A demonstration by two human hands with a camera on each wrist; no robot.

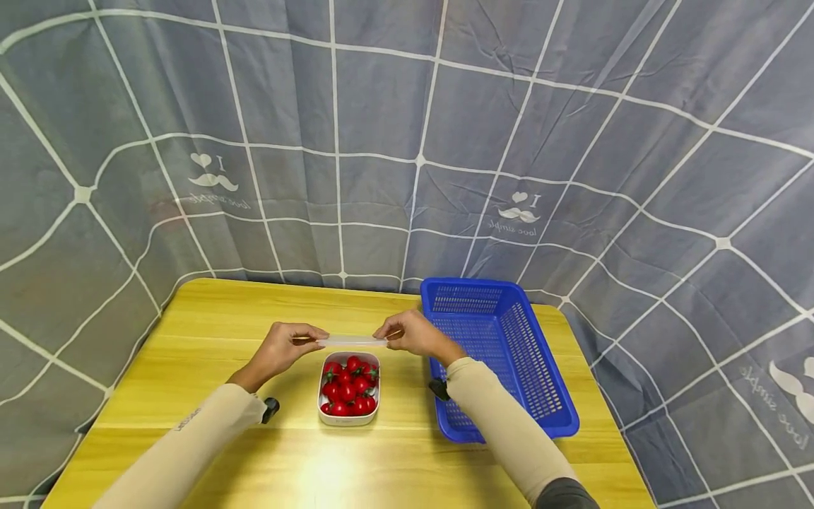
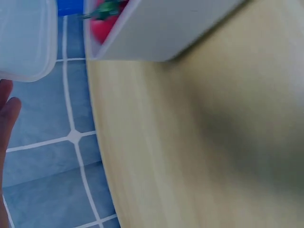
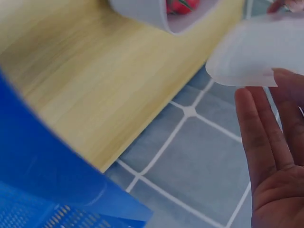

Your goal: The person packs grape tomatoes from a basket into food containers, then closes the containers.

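Observation:
A translucent plastic lid (image 1: 352,341) is held up between both hands, just beyond a white container (image 1: 348,420) full of red cherry tomatoes (image 1: 346,387). At the lid's left edge my left hand (image 1: 282,351) pinches it between thumb and fingers. My right hand (image 1: 416,334) grips the opposite edge the same way. In the right wrist view the thumb lies over the lid (image 3: 259,52) with the fingers beneath. The left wrist view shows the lid (image 2: 23,38) at the upper left, with only fingertips of the left hand (image 2: 7,114) in sight.
A blue perforated basket (image 1: 553,375) stands on the right of the yellow wooden table (image 1: 216,332), under the right forearm. Behind the table hangs a grey curtain (image 1: 375,191) with white grid lines.

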